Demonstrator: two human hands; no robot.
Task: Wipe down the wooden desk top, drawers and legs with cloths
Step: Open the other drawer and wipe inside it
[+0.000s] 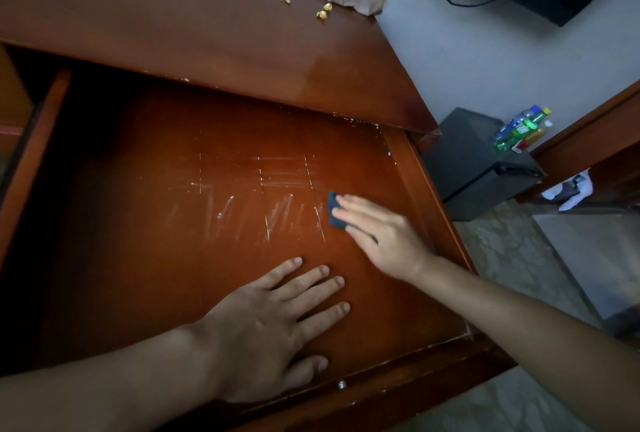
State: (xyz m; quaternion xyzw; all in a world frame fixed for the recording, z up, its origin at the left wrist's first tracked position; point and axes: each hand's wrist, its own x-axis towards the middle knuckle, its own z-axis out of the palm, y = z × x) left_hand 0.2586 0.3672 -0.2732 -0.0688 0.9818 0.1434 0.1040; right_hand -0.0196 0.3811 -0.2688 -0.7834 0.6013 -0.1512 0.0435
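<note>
Drawer floor bare left of hands

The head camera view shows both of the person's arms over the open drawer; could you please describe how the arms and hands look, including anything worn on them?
Both forearms are bare, with no sleeves in view. The left hand and right hand wear no gloves, and no rings, watch or bracelets show. The fingernails are short and unpainted.

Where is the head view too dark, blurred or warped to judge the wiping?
Head view: drawer left side lost in shadow; right hand and dark cloth slightly motion-blurred; soft glare on the desk top; wide-angle bending at edges.
</note>
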